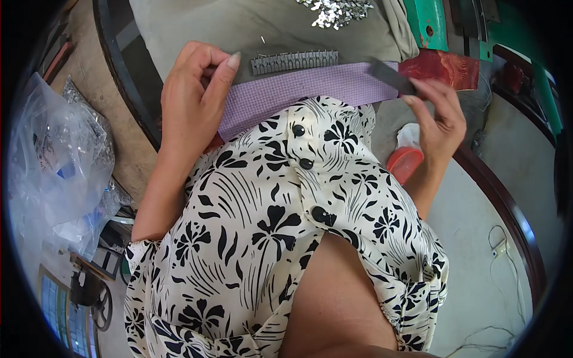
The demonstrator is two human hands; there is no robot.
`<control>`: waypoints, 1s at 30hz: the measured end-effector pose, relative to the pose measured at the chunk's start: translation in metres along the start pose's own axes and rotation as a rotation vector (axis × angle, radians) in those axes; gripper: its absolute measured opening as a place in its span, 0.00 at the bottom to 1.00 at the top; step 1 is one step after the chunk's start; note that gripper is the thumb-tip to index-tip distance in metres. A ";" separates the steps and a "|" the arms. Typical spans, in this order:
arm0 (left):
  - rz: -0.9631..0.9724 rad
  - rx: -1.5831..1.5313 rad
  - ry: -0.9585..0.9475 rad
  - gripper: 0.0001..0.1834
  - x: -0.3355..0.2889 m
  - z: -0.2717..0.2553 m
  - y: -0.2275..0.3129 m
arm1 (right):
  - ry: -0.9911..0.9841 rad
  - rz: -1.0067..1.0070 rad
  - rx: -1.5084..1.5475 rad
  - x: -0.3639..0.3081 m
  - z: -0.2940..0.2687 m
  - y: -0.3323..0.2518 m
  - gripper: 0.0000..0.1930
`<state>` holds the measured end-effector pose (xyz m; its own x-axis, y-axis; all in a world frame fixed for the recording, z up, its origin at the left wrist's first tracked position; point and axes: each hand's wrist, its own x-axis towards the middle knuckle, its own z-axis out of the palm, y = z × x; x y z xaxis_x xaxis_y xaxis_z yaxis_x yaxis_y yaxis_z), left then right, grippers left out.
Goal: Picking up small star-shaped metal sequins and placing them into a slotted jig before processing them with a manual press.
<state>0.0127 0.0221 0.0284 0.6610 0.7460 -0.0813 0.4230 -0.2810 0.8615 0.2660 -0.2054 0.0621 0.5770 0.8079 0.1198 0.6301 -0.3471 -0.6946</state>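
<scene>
My right hand [440, 116] pinches a flat dark grey bar [391, 77] between thumb and fingers, its free end pointing left over the purple textured mat [268, 95]. My left hand [200, 89] is closed, thumb tip against the curled fingers; whatever is in it, if anything, is hidden or too small to make out. Between the hands, along the mat's far edge, lies a grey metal block [294, 62] with a row of slots and small pins. A thin bright sliver [262, 39] lies just beyond it. Farther back is a heap of small shiny silver pieces [337, 13] on greenish-grey cloth [221, 24].
At the right of the cloth stand a green metal part [427, 25] and a reddish patterned panel [444, 68]. A red round container [406, 160] sits beside my right wrist. Clear plastic bags [59, 173] are at the left. A cable [506, 256] trails at the lower right.
</scene>
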 end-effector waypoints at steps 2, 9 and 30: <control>-0.002 0.029 -0.006 0.11 -0.001 0.001 0.000 | -0.039 -0.058 0.013 0.014 0.017 -0.018 0.16; 0.001 0.086 -0.066 0.14 0.000 0.006 0.002 | -0.129 -0.301 -0.086 0.042 0.055 -0.040 0.13; -0.046 0.194 -0.115 0.11 -0.001 0.011 0.016 | -0.268 -0.319 -0.027 0.050 0.072 -0.039 0.11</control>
<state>0.0254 0.0102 0.0364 0.6999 0.6899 -0.1848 0.5584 -0.3671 0.7439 0.2329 -0.1170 0.0439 0.1974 0.9711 0.1340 0.7709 -0.0694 -0.6332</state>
